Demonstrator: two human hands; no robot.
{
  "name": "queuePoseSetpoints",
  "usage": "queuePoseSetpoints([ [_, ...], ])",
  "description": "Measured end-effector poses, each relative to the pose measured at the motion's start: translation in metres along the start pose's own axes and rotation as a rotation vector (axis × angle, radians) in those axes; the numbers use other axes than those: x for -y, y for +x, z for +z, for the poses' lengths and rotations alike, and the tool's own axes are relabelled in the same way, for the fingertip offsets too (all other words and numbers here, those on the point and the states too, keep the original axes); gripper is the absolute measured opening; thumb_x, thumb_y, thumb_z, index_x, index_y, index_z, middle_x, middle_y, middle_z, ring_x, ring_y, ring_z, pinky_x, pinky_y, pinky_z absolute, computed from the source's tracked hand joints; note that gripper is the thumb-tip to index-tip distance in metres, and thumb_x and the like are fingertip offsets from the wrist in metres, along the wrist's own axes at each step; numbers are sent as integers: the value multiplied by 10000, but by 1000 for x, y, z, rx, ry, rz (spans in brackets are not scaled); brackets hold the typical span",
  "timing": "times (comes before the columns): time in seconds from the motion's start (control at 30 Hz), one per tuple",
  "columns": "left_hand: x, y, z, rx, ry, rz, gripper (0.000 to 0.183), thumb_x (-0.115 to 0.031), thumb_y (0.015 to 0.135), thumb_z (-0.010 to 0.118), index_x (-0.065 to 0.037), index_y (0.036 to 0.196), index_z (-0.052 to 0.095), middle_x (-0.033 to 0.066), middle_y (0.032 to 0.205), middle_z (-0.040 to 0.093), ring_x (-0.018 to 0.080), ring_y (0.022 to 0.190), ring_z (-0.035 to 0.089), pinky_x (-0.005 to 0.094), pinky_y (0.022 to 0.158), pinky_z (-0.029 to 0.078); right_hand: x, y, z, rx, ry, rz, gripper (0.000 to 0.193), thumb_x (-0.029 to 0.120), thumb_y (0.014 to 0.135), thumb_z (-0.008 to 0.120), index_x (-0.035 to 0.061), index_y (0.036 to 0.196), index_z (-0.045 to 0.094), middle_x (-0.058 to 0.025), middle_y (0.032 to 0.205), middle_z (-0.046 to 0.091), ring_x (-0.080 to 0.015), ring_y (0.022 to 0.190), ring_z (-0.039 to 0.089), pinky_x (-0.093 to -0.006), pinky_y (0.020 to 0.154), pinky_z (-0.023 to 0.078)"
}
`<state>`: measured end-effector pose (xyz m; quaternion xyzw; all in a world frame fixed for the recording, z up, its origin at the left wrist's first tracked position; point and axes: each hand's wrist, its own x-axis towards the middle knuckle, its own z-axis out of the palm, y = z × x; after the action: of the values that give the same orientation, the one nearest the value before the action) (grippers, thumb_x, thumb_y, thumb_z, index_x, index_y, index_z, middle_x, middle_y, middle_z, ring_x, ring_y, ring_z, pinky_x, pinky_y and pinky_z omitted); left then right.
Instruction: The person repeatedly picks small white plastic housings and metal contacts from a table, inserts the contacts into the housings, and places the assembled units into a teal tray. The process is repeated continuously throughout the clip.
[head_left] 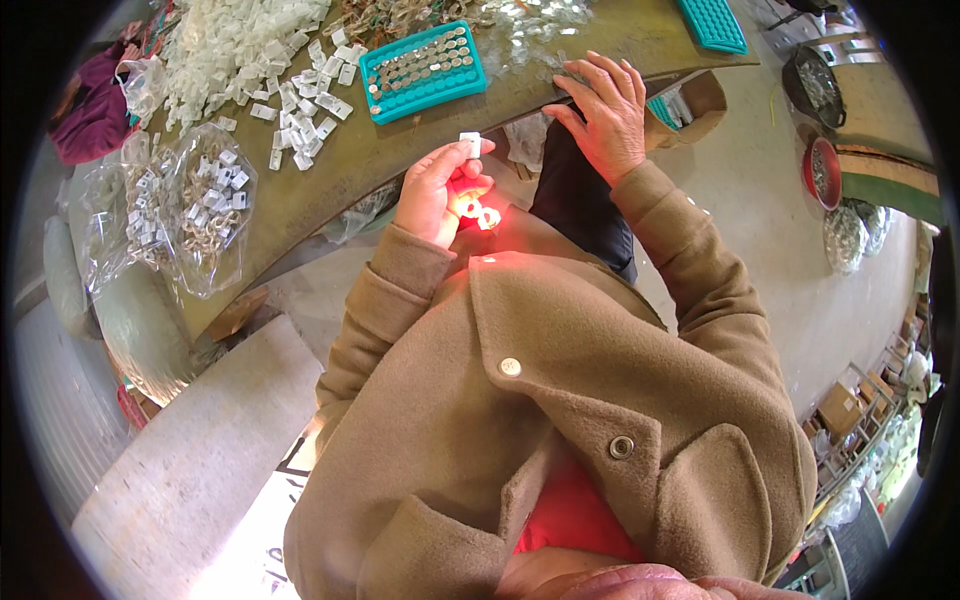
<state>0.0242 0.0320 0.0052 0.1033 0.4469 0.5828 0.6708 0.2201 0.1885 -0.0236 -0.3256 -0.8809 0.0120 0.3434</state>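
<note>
Between its thumb and fingers, my left hand (440, 190) pinches a small white plastic case (470, 145) in front of my body. Below it, a pale looped strap (480, 212) hangs from the hand, lit by a bright red glow; how it joins the case is hidden. My right hand (605, 115) is at the table's near edge, its fingers stretched and apart. Small clear plastic pieces (545, 75) lie by its fingertips; whether it touches them I cannot tell. Beyond my left hand sits a turquoise tray (415, 107) holding rows of silver button cells (440, 60).
Loose white cases (310, 110) and a heap of translucent pieces (225, 60) spread over the table (290, 205). A clear bag (215, 265) of strapped white cases lies at the left. Another turquoise tray (712, 25) is at the far right, and a cardboard box (705, 105) stands below the edge.
</note>
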Motion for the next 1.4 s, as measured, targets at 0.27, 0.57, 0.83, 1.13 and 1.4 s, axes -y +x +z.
queuePoseSetpoints([
  [0.27,4,-1,0,-21,-39,-17,334,-249,999,511,29,1162,598,60,924,670,141,791,661,279,761,554,-10,0,5,-72,231,-105,110,84,781,706,111,881,671,-5,898,655,-227,914,613,-357,835,478],
  [0.57,6,-3,-6,123,-218,-49,290,-266,983,557,-16,1118,619,72,951,683,107,773,630,305,782,537,52,2,-6,61,976,589,54,12,918,598,-6,942,642,-59,950,715,-82,857,648,-226,787,522],
  [0.83,1,-14,-5,146,-345,-114,318,-358,993,530,-55,1044,613,39,886,663,147,677,556,315,653,482,100,9,-11,219,1478,669,120,64,943,590,-22,1018,626,-84,1030,697,-81,915,603,-242,850,499],
  [1.13,-2,-21,5,95,-311,-4,278,-326,1000,532,-63,1058,599,-3,919,651,2,570,426,229,668,473,110,6,-5,209,1624,711,118,77,946,599,-11,1017,636,-30,946,664,-73,844,594,-240,813,503],
  [1.4,1,-19,7,-61,43,205,204,-267,969,597,-65,977,620,30,856,660,12,544,414,207,587,433,105,5,6,250,1172,489,89,28,903,591,-6,975,632,-36,887,668,-70,820,586,-237,751,495],
])
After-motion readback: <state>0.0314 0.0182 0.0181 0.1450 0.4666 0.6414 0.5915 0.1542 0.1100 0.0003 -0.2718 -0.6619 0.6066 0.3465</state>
